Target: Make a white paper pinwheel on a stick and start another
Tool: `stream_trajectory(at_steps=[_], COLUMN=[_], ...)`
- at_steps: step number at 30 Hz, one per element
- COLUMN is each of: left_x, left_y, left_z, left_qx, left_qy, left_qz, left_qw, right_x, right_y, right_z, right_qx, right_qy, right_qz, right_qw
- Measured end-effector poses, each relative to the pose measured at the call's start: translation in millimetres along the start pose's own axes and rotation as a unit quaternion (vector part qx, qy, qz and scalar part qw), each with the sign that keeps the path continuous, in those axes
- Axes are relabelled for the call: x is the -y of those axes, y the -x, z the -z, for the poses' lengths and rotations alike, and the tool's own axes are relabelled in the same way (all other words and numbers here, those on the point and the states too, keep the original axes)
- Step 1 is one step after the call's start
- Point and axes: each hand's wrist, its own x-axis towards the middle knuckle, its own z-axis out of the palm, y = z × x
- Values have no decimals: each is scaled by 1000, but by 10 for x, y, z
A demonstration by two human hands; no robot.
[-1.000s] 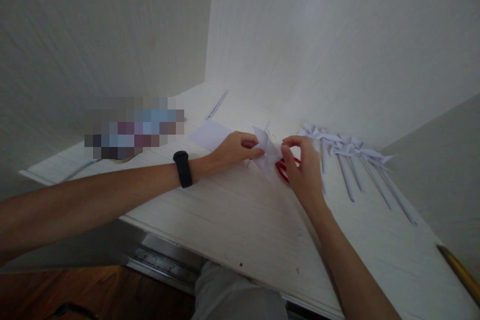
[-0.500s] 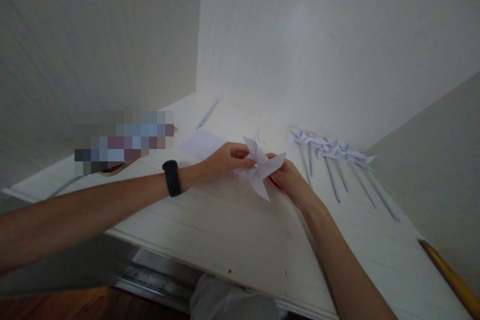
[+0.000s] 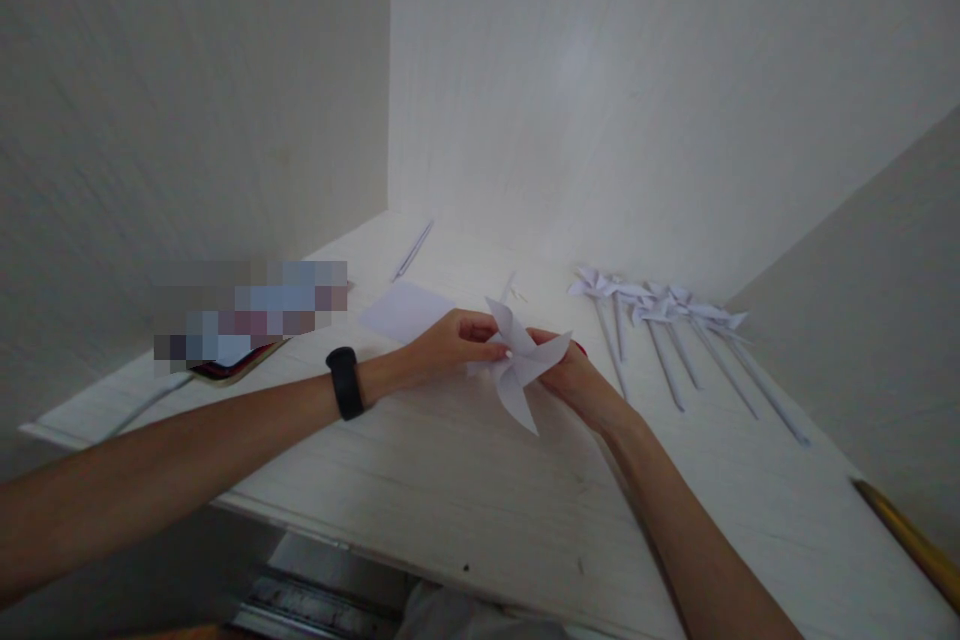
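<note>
A white paper pinwheel (image 3: 523, 367) is held above the table, its curled blades facing me and a small white pin-like tip at its centre. My left hand (image 3: 469, 338) pinches it at the middle from the left, thumb beside that tip. Behind the blades on the right is my right hand (image 3: 574, 370), its fingers curled and mostly hidden. A bit of something red (image 3: 579, 348) shows at its upper edge; the kind cannot be made out. A flat sheet of white paper (image 3: 405, 310) lies beyond my left wrist.
Several finished paper pinwheels (image 3: 660, 302) on rolled paper sticks lie in a row at the right. Thin paper sticks (image 3: 412, 250) rest at the back. A phone-like device (image 3: 240, 360), partly blurred out, with a cable sits left. Walls enclose the white table (image 3: 420, 480).
The red thing, seen below my right hand before, now shows at its upper edge, so that hand has turned. My left hand keeps its pinch on the pinwheel. The view has tilted up slightly.
</note>
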Motion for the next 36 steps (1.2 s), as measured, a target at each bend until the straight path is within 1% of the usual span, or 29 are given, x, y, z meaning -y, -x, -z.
stream_trajectory(at_steps=[2,5,8,11,14,21,27,31,34,36], left_x=[-23,-51,-68,-72,-64,-49,-43,-49,-51,-42], left_y=[13,30,42,46,40,16,15,21,22,16], left_z=[-9,-16,-20,-23,-19,-9,-4,-1,-5,-5], left_qx=[0,-2,12,21,19,4,7,4,-6,-2], left_qy=[8,21,28,28,24,20,7,5,25,53], left_qz=[5,8,25,39,37,42,41,26,18,11], left_qw=[1000,1000,999,999,999,999,999,1000,1000,999], right_x=[4,22,42,50,41,25,32,-6,-20,-17], right_y=[4,7,6,2,-8,-19,-25,-46,-44,-36], right_z=[0,-2,-4,-5,-6,-14,-16,-7,-5,-4], right_qx=[-3,-3,-1,-12,-21,-11,-16,-25,-35,-40], right_qy=[1,-11,-13,-2,-1,-24,-18,-23,-39,-50], right_qz=[6,-2,-3,4,4,6,9,18,25,21], right_qw=[1000,1000,1000,1000,1000,1000,1000,999,998,998])
